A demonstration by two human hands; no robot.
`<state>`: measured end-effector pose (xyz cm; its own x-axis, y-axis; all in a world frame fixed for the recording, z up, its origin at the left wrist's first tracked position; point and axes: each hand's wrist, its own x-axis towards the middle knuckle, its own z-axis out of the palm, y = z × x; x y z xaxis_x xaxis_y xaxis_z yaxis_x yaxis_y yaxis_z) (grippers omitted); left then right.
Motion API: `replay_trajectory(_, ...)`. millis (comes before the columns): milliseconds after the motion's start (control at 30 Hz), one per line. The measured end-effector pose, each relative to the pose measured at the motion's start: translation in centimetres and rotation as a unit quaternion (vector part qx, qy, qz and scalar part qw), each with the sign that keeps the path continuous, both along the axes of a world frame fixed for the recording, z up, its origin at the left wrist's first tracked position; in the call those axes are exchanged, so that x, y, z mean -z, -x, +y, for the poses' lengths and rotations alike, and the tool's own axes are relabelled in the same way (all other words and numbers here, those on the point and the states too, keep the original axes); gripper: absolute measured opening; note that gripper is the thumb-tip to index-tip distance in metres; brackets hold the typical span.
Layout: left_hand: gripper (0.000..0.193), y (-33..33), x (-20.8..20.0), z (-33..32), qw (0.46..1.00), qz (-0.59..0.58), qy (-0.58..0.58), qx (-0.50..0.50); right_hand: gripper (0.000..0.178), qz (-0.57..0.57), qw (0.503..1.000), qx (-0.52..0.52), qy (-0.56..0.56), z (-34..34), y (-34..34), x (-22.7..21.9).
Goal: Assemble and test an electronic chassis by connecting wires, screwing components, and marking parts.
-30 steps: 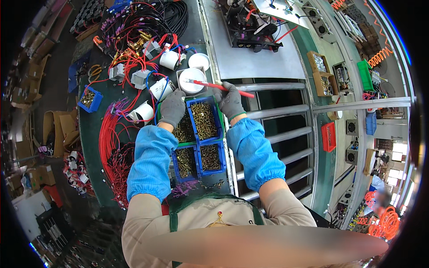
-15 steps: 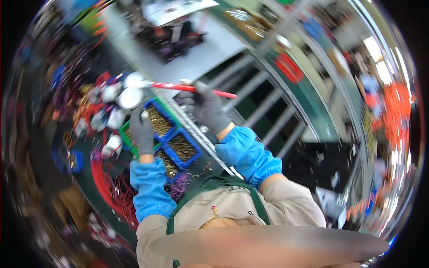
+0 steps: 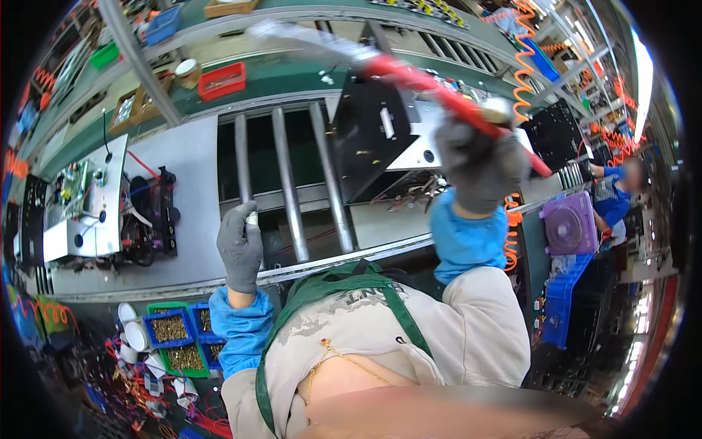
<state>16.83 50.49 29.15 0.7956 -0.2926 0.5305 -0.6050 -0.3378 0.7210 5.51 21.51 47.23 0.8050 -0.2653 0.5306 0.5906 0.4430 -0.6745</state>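
Observation:
My right hand [image 3: 479,164], in a dark grey glove, is closed around a long red-handled tool [image 3: 431,86]. The tool slants across the conveyor, its whitish far end smeared by motion. Hand and tool are near an upright black metal panel [image 3: 373,132] and a white unit [image 3: 428,139] with loose wires below it. My left hand [image 3: 241,249], also in a grey glove, is over the conveyor's near edge beside the metal rollers [image 3: 290,190]. Its fingers are curled together, a pale tip shows at the thumb, and whatever they may hold is hidden.
Blue and green bins [image 3: 170,328] of small brass-coloured screws stand at lower left, beside white tubs [image 3: 136,336]. A partly assembled unit [image 3: 88,212] sits on the conveyor at left. Beyond is a red tray [image 3: 222,80]. A purple fan [image 3: 569,223] and another person [image 3: 613,194] are at right.
My view has swung to the right, from the tubs and bins toward the conveyor. The red-handled tool has moved in my right hand from the tubs to the black panel.

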Motion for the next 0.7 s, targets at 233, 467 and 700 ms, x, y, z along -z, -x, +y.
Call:
replay_trajectory(233, 0.023, 2.7, -6.3, -11.3, 0.993, -0.053, 0.043, 0.094, 0.041, 0.09, 0.959, 0.215, 0.162, -16.4, 7.8, -3.1)
replay_trajectory(467, 0.018, 1.1, -16.6, -21.1, 0.956, -0.205, 0.032, 0.209, 0.054, 0.207, 0.929, 0.212, 0.222, -25.2, 7.2, -2.9)
replay_trajectory(700, 0.026, -5.3, -16.0, -36.2, 0.725, -0.217, -0.532, 0.38, 0.049, 0.133, 0.941, 0.252, 0.181, -27.7, 8.3, -2.7)
